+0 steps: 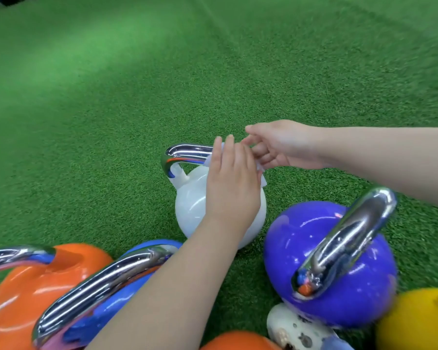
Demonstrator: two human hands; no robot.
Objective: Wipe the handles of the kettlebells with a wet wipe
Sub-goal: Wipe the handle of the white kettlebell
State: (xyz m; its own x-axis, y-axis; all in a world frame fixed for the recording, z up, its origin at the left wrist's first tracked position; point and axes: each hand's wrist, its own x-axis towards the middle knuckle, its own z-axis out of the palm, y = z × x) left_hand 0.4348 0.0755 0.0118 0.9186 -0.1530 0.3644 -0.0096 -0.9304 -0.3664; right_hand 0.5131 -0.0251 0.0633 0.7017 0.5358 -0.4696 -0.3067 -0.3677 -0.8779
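The thin white wet wipe point(261, 178) lay draped over the right end of the curved chrome handle point(187, 154) of the glossy white kettlebell point(191, 205), which stood upright on the green artificial turf floor point(111, 97), a little beyond the other bells. Only small edges of the wipe showed, one at the handle and one below your fingers. Your left hand point(232, 183) lay over it with straight fingers, pressing the wipe against the handle rather than gripping it. Your right hand point(276, 145) came in from the right with fingers curled near the wipe's far edge; whether it actually pinched the wipe could not be told, because your left hand covered the meeting point.

To do this step well, you probably needed to wrap the wipe fully around the bar, close your fingers around it, and slide along the whole arch, down both uprights to the body. The left part of the handle was bare, so it likely remained to be wiped.

Nearer you stood a purple kettlebell point(339, 274) with its chrome handle tilted toward the camera, and an orange kettlebell point(36, 286) touching a blue kettlebell point(147, 251), mostly hidden behind your left forearm. A yellow kettlebell point(420, 322) was cut off at the lower right. A second orange shape and a white spotted object at the bottom edge were too cropped to identify. The frame was slightly blurred at its edges.
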